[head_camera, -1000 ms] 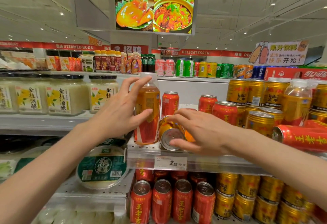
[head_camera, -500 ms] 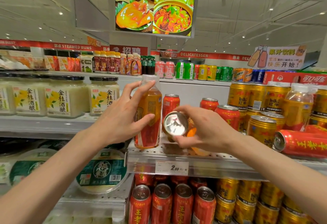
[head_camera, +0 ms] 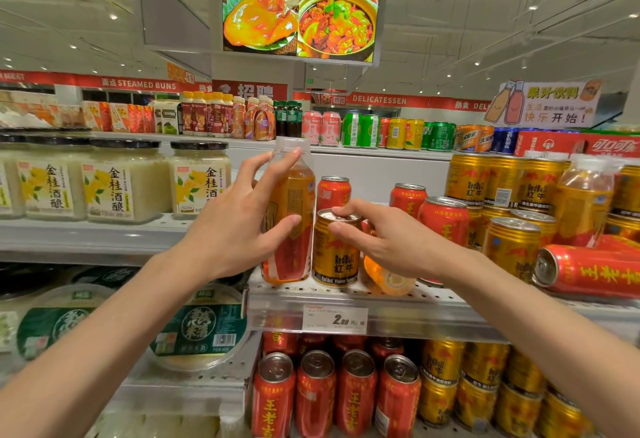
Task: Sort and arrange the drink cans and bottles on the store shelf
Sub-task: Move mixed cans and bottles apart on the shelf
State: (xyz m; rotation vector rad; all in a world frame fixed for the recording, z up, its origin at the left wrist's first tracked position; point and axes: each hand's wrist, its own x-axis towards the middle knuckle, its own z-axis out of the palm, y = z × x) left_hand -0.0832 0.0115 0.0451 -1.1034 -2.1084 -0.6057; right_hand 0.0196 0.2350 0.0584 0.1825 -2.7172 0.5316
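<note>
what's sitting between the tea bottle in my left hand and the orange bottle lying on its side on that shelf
In the head view, one upright gold Red Bull can stands between the tea bottle and the tipped orange bottle, with the right hand touching its top.

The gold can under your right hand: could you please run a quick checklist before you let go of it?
1. Gold can upright on the shelf: ok.
2. Right hand fingertips on its top: ok.
3. Left hand steadies the bottle beside it: ok.
4. Bottle upright: ok.
5. Orange bottle lying behind the can: not ok.
6. Red can on its side at right: not ok.
</note>
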